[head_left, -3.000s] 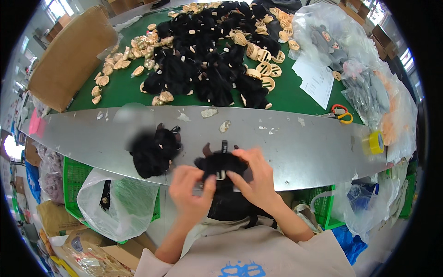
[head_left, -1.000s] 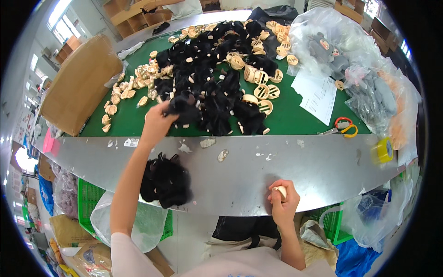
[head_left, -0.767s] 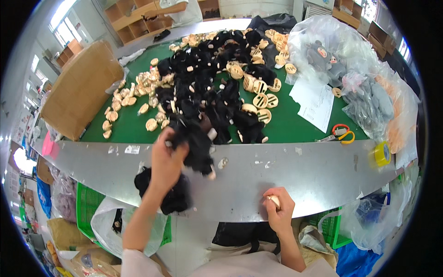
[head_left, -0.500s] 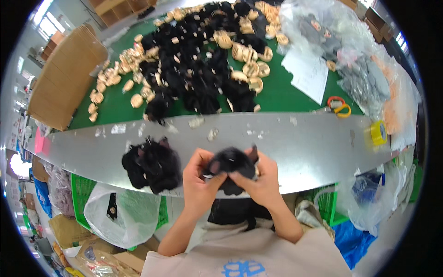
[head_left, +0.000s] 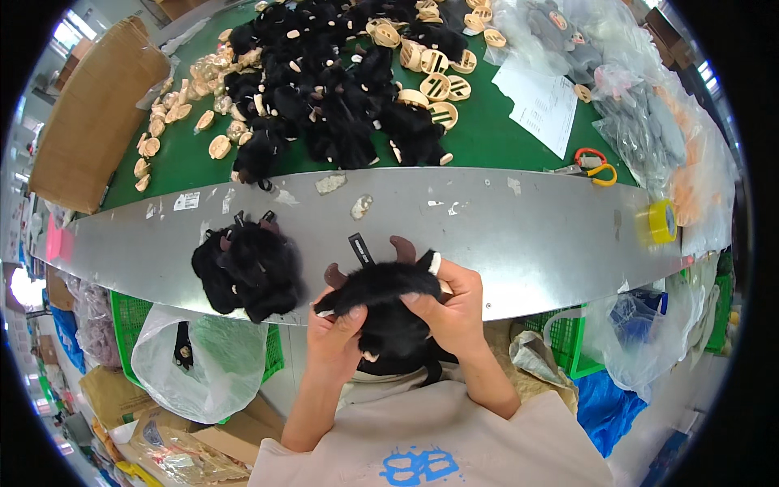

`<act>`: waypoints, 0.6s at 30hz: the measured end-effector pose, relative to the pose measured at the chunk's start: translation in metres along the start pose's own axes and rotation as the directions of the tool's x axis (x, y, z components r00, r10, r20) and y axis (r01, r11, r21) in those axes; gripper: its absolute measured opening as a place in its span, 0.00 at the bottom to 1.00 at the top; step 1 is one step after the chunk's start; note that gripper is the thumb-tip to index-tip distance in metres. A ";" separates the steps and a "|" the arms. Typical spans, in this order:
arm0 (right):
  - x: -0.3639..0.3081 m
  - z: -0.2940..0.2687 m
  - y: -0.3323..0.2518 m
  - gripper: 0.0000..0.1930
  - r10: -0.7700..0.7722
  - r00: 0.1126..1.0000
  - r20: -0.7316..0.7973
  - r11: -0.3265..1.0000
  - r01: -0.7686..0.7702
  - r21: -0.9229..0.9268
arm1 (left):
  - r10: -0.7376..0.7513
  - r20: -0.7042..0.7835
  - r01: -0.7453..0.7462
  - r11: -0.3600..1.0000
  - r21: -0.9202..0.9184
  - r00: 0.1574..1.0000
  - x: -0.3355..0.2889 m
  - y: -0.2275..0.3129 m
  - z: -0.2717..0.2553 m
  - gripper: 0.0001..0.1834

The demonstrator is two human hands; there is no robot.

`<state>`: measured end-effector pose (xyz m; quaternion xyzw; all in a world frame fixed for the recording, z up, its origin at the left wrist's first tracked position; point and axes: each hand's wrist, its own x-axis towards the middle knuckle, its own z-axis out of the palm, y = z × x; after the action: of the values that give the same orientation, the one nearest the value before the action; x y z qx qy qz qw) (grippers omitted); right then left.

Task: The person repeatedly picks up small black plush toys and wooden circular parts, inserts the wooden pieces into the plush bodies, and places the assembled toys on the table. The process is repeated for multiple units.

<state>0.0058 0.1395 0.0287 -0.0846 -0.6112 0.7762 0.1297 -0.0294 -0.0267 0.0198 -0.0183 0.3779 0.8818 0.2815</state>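
Note:
A black plush toy (head_left: 393, 312) with brown horns, pale-lined ears and a dark loop tag on top hangs between my hands at the table's front edge. My left hand (head_left: 337, 329) grips its left side, thumb pressed on the fur. On the other side my right hand (head_left: 450, 312) pinches the head near the ear, fingers behind it. A pale piece shows beside the right fingers, partly hidden. To the left, a small heap of black plush toys (head_left: 251, 268) with brown horns lies on the metal table edge (head_left: 535, 243).
Many black plush toys (head_left: 324, 89) and round beige slotted pieces (head_left: 438, 85) cover the green tabletop (head_left: 487, 138). Scissors (head_left: 596, 166), a paper sheet (head_left: 535, 105) and yellow tape (head_left: 661, 221) lie at right. A bag-lined green crate (head_left: 130, 325) stands below left; a cardboard piece (head_left: 93, 122) leans at far left.
The plush toy has turned in my hands, so its horns and loop tag now point away from me. Both hands still hold it. The view has shifted slightly.

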 end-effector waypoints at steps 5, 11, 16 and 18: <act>-0.011 -0.007 0.005 0.10 0.076 0.997 -0.005 0.996 -0.076 0.048 | -0.044 0.008 0.044 0.998 0.048 0.999 -0.005 -0.007 -0.004 0.16; -0.019 -0.003 0.013 0.13 0.009 0.990 -0.143 0.993 -0.026 -0.115 | -0.102 -0.090 0.107 0.993 0.058 0.991 -0.017 -0.021 -0.018 0.17; -0.022 0.005 0.020 0.13 -0.167 0.984 -0.060 0.905 0.129 -0.404 | 0.005 -0.105 0.057 0.816 0.576 0.994 -0.027 -0.008 0.017 0.22; -0.023 0.008 0.018 0.12 -0.184 0.977 -0.107 0.954 0.151 -0.260 | 0.069 -0.205 0.041 0.873 0.486 0.976 -0.019 -0.007 0.025 0.19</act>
<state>0.0240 0.1207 0.0123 -0.0986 -0.6994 0.6718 0.2231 -0.0050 -0.0152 0.0372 -0.0394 0.6164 0.7527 0.2280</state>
